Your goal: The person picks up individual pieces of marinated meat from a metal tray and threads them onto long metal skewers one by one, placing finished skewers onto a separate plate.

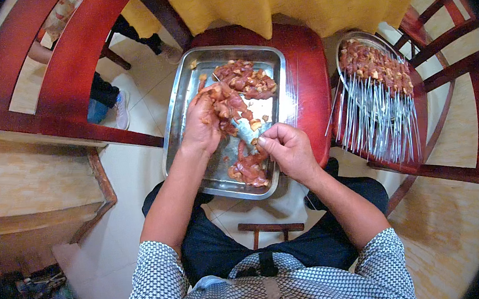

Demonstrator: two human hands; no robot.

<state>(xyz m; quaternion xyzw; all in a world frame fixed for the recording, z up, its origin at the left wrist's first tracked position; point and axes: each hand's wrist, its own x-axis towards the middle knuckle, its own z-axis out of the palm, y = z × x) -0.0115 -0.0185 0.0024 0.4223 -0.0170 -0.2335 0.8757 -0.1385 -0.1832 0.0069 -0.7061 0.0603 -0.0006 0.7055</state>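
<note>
My left hand [203, 120] holds a bunch of raw meat pieces [230, 100] over a rectangular metal tray [169, 143]. A thin metal skewer tip shows above those fingers. My right hand [285, 147] is at the tray's right side, with thumb and index finger pinched on a small piece of meat [255, 141]; whether they also grip the skewer is hard to tell. Inside the tray, a pile of meat [259, 84] lies at the top right and a smaller heap [248, 170] near the bottom edge.
The tray rests on a red wooden chair seat [308, 98]. On another red chair at right, a round metal plate [337, 56] holds many loaded meat skewers [375, 69], handles pointing towards me. A yellow tablecloth [228, 2] hangs ahead. Another person's shoe [122, 109] shows at left, beyond a red chair back [64, 67].
</note>
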